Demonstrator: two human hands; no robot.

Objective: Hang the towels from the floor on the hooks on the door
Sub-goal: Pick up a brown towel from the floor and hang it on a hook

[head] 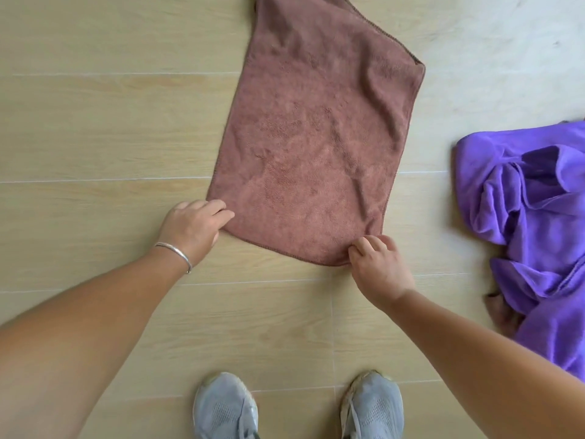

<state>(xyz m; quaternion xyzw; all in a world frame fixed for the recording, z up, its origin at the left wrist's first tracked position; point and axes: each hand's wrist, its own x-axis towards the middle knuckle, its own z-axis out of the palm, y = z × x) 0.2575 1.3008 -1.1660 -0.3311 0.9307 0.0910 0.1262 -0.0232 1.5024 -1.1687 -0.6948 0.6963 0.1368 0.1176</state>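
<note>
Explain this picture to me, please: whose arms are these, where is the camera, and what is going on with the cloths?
No machine here: a person wears a camera on the head, looking down at their own arms and grey shoes. On the wooden floor lies a brown towel, spread flat. The left hand and the right hand each pinch one of its near corners. To the right lies a crumpled purple towel, untouched. No door or hooks are in view.

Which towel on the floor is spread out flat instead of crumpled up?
The brown towel, lying flat between both hands, which pinch its near corners. The purple towel to the right is bunched in folds.
</note>
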